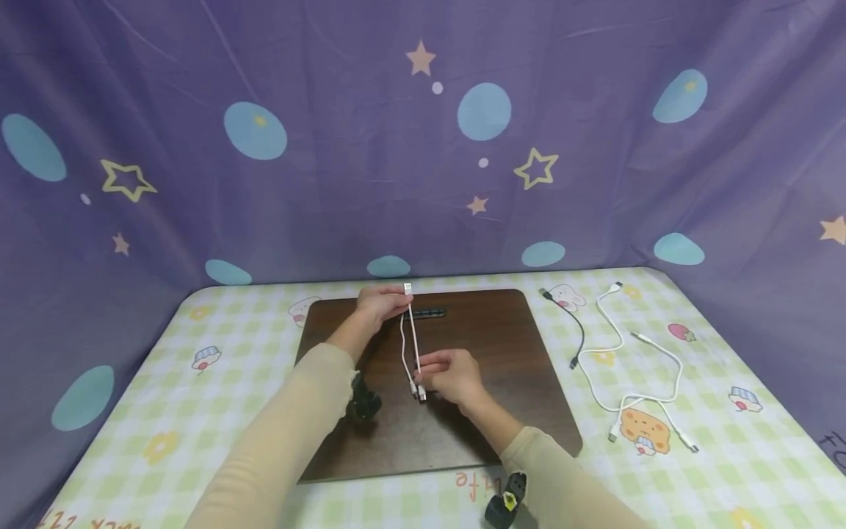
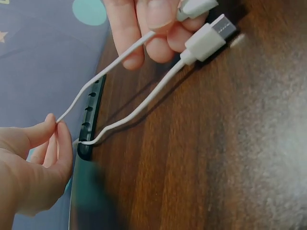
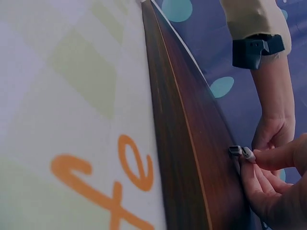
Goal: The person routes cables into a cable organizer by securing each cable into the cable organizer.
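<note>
A white charging cable (image 1: pixel 414 334) is stretched between my two hands over a dark brown board (image 1: pixel 502 426). Thumb and fingers of my left hand (image 1: pixel 382 303) pinch its far end, just below a white plug (image 1: pixel 407 289). My right hand (image 1: pixel 454 373) pinches the near end beside its connector (image 2: pixel 197 6). A second white cable (image 2: pixel 148 99) lies on the board, its plug (image 2: pixel 206 40) close to my right fingers. That cable passes through the end slot of a dark green cable holder (image 2: pixel 91 112), which sits at the board's far side; other slots show there.
To the right on the checked tablecloth (image 1: pixel 244 426) lie a short black cable (image 1: pixel 573 319) and white cables (image 1: pixel 679 371), loosely curved and crossing. A purple patterned curtain (image 1: pixel 317 184) hangs behind the table. A dark wrist camera (image 1: pixel 363 400) is strapped to my left wrist.
</note>
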Demonstrator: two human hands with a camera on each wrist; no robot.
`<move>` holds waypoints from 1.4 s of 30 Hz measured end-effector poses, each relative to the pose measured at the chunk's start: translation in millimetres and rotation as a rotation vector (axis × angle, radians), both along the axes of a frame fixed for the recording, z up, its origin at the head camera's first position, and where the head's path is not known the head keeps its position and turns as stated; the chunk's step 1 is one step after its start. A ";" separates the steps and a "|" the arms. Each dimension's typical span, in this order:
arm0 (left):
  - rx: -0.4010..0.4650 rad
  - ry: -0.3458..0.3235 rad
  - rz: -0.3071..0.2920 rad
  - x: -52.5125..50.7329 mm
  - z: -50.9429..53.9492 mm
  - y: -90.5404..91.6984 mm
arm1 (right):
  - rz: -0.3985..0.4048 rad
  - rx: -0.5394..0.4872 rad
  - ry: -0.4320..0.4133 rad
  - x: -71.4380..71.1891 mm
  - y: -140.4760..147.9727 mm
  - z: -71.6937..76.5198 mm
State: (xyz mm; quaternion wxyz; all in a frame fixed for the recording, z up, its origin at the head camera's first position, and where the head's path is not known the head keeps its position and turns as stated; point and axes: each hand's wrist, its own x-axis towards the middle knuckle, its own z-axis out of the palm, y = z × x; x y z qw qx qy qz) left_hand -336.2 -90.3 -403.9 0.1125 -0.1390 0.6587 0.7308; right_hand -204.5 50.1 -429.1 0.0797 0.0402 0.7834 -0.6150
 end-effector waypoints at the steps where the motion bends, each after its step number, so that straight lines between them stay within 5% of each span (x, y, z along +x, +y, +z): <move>1: -0.005 0.010 -0.011 -0.6 -1.3 -0.4 | -0.008 0.000 -0.002 0.7 -0.5 0.4; 5: -0.059 0.052 -0.043 -2.2 -5.9 -3.2 | -0.039 0.014 -0.007 2.4 -0.6 1.1; 12: -0.327 0.113 -0.068 -2.9 -12.0 -7.9 | -0.059 0.060 -0.030 2.7 -0.6 1.0; 26: -0.306 0.212 -0.062 -4.4 -17.3 -7.1 | -0.054 0.004 -0.042 0.7 -7.0 0.1; 42: -0.465 0.249 -0.032 -8.6 -18.0 8.8 | -0.060 0.024 -0.039 -0.2 -2.2 2.2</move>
